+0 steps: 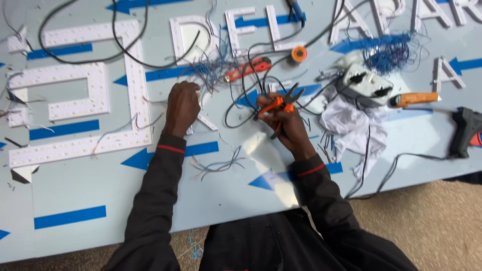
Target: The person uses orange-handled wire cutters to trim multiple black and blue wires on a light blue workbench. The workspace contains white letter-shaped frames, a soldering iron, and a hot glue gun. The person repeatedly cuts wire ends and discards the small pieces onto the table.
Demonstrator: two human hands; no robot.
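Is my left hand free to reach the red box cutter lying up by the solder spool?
Probably yes. The left hand is empty, resting on the board, and the red cutter lies just beyond it, with only loose wires between; the right hand holds pliers.

Both arms in dark sleeves reach up from bottom centre. Left hand [182, 106] knuckles-up at frame centre-left, fingers curled down. Right hand [286, 123] at centre, fist closed, wrist bent inward.

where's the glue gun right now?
Head view, far right edge of the sign panel: the black glue gun lies right of the orange utility knife and white cloth.
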